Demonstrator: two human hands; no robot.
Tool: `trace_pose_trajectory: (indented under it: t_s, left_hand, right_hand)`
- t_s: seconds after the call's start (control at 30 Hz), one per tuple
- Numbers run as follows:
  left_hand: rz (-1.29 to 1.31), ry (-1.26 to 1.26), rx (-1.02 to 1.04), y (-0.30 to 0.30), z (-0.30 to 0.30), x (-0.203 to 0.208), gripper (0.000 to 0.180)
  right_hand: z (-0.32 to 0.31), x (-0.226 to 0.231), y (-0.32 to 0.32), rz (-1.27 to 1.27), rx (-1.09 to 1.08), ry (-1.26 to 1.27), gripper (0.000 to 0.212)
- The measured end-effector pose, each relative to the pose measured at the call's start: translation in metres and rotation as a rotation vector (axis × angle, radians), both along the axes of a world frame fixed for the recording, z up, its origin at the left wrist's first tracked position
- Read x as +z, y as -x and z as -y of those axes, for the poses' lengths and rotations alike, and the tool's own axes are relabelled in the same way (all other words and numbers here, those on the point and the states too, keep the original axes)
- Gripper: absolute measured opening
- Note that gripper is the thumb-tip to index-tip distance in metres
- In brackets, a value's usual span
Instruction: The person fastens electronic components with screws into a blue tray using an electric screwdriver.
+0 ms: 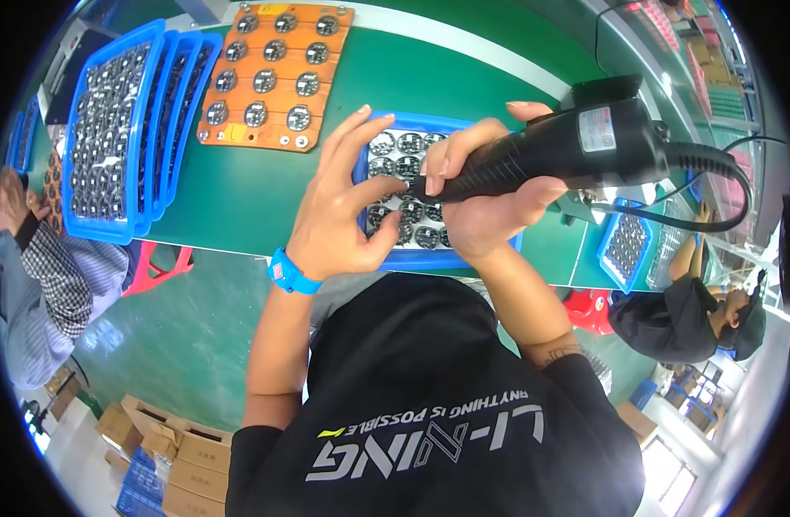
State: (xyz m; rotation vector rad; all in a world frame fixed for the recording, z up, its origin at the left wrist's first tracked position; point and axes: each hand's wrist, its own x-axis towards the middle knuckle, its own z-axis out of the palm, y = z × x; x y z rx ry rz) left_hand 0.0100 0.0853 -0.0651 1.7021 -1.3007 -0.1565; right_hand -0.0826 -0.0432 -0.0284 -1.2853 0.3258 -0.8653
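A blue tray (429, 260) lies in front of me on the green bench, with round dark electronic parts (409, 166) set in rows on a white base. My right hand (485, 211) is wrapped round a black corded handheld power tool (576, 142), whose narrow end points left, over the parts. Over the tray's left side is my left hand (330, 211), wearing a blue wrist strap (292, 274). Its index finger and thumb curve apart around parts near the tool's tip, while the other fingers stretch past the tray's rim. Whether the tip touches a part is hidden.
An orange board (277, 56) with rows of round parts lies at the back left. Blue trays (111, 129) of parts stand overlapping farther left. Another tray (626, 250) is to the right. The tool's cable (740, 202) loops on the right. Other people work on both sides.
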Motion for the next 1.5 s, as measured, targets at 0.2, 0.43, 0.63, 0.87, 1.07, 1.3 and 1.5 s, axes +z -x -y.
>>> trace_pose_trajectory:
  t_s: [0.2,0.43,0.63,0.87,1.07,1.3,1.5]
  left_hand:
    - [-0.030,0.026,-0.016,0.000,-0.001,0.000,0.020]
    - [-0.081,0.044,-0.012,0.003,0.001,-0.007,0.016]
    - [-0.067,0.010,0.045,0.004,0.003,-0.005,0.011]
    - [-0.015,-0.011,0.030,0.007,0.006,0.000,0.010]
    - [-0.016,0.012,0.015,0.010,0.005,-0.002,0.016]
    - [-0.014,-0.018,-0.011,0.026,0.002,0.009,0.009]
    - [0.057,-0.082,-0.022,0.023,0.003,0.009,0.010]
  right_hand:
    - [-0.002,-0.007,-0.001,0.004,0.020,0.016,0.085]
    - [-0.006,-0.015,-0.001,0.019,0.103,0.057,0.083]
    - [-0.008,-0.011,-0.012,0.053,0.179,0.078,0.075]
    - [-0.002,-0.014,-0.009,0.113,0.154,0.110,0.074]
    - [0.013,0.008,0.016,0.103,-0.135,0.092,0.092]
    - [0.093,0.049,0.082,0.063,-0.499,0.366,0.084]
    - [0.123,0.049,0.107,0.084,-0.612,0.403,0.077]
